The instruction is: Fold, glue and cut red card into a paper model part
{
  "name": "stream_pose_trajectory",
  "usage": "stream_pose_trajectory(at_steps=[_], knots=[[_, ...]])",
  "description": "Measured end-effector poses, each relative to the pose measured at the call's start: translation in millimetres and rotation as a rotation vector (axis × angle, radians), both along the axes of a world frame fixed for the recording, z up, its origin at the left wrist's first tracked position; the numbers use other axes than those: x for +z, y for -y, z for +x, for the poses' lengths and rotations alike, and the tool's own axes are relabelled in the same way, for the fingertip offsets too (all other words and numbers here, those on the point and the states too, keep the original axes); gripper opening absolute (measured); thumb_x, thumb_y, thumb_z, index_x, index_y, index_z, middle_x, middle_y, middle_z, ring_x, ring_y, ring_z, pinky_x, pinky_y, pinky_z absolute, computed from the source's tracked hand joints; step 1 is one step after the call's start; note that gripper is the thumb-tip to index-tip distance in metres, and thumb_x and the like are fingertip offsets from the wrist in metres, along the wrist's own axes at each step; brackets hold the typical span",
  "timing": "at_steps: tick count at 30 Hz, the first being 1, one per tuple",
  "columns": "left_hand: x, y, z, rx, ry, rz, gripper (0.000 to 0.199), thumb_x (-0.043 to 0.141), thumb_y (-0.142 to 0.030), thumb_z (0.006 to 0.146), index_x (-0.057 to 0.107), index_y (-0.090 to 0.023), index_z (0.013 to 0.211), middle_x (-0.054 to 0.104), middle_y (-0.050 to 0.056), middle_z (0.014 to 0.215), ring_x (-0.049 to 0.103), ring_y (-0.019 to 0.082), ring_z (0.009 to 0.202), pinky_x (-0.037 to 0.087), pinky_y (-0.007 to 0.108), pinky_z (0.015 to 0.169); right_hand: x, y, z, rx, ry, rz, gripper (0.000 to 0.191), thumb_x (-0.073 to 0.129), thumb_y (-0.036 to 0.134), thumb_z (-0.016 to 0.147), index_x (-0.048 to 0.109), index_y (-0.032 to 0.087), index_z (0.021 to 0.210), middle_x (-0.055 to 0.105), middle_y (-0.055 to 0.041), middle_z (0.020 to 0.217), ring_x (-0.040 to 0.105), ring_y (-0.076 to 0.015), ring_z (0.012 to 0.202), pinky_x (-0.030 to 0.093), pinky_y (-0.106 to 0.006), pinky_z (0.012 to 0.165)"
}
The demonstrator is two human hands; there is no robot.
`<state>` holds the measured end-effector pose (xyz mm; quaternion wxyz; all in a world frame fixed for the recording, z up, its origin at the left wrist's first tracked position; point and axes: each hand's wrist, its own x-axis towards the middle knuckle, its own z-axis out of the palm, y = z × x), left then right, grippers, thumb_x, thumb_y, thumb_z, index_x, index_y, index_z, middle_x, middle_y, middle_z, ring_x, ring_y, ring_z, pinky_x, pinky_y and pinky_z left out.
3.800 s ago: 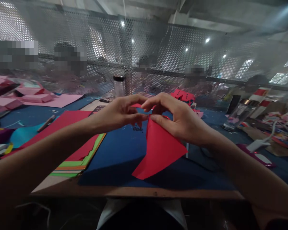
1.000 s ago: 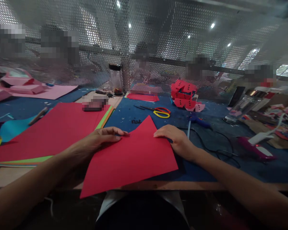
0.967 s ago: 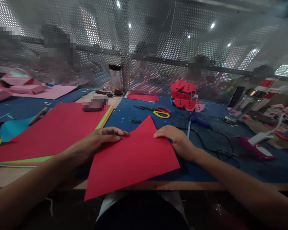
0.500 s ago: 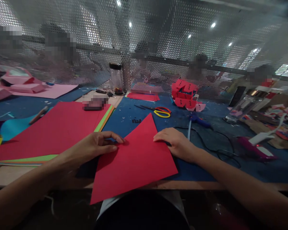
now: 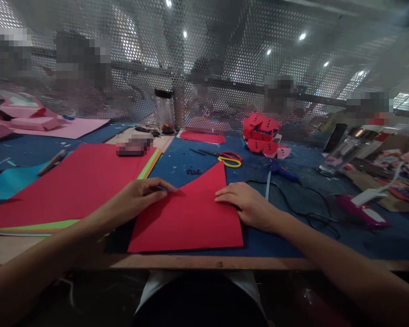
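A red paper sheet lies on the blue tabletop, its pointed corner aimed away from me and its near edge almost parallel to the table's edge. On its upper left edge my left hand rests open, fingers stretched and thumb apart. My right hand is laid over the right edge, fingers extended flat on the paper; its thumb is mostly hidden. Just beyond the sheet's tip are scissors with red and yellow handles. To the left, a larger red sheet tops a stack of coloured paper.
A blue glue gun with a black cable lies right. Behind stand a red paper model, a lidded clear jar and a glass bottle. A purple device sits far right. Perforated metal panels close off the back; people show beyond.
The red sheet has turned, its near edge swinging up onto the tabletop and its tip shifting right. Both hands stay on its edges and have moved only slightly.
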<state>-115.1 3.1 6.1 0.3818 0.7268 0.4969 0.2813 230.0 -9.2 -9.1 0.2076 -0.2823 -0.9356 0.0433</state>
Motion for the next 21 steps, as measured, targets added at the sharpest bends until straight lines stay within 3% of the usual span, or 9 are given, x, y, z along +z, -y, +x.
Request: stream_pose_trajectory(at_steps=[4,8,14,19,21], knots=[[-1.8,9.3,-14.8,-0.030,-0.112,0.098,0.032,0.055,-0.046,0.096,0.076,-0.029,0.112,0.074,0.005,0.127,0.065,0.030,0.122,0.051,0.049,0.108,-1.5,-1.1,0.1,0.002,0.001,0.003,0.039,0.056,0.003,0.092,0.069,0.021,0.123,0.072,-0.0113,0.130,0.065,-0.0243,0.122,0.047,-0.045,0.104],[-5.7,26.6,-29.3,-0.102,-0.132,0.186,0.031,0.056,-0.034,0.093,0.076,-0.035,0.117,0.071,0.002,0.136,0.061,0.030,0.132,0.043,0.052,0.118,-3.5,-2.2,0.3,-0.008,-0.024,-0.003,0.036,0.058,0.004,0.092,0.070,0.021,0.121,0.073,-0.0109,0.129,0.066,-0.0243,0.121,0.048,-0.045,0.103],[-6.6,40.2,-45.8,-0.201,-0.158,0.171,0.043,0.057,-0.026,0.091,0.070,-0.042,0.129,0.065,-0.001,0.145,0.052,0.030,0.144,0.040,0.055,0.120,-1.9,-2.6,1.5,-0.035,-0.039,-0.053,0.034,0.057,0.008,0.094,0.073,0.023,0.119,0.073,-0.0100,0.130,0.066,-0.0251,0.120,0.050,-0.045,0.101],[-8.2,40.1,-52.2,-0.239,-0.232,0.184,0.050,0.068,-0.032,0.089,0.065,-0.043,0.138,0.056,0.000,0.155,0.050,0.034,0.144,0.045,0.053,0.117,-3.1,-4.2,1.7,-0.040,-0.071,-0.065,0.032,0.055,0.008,0.095,0.075,0.022,0.116,0.074,-0.0099,0.128,0.067,-0.0242,0.117,0.051,-0.043,0.099],[-10.9,38.7,-51.6,-0.227,-0.220,0.184,0.044,0.068,-0.036,0.090,0.068,-0.042,0.134,0.060,0.000,0.150,0.050,0.034,0.144,0.045,0.052,0.117,-4.3,-5.1,1.7,-0.043,-0.068,-0.068,0.032,0.055,0.008,0.096,0.075,0.022,0.117,0.074,-0.0097,0.128,0.067,-0.0242,0.118,0.051,-0.043,0.099]])
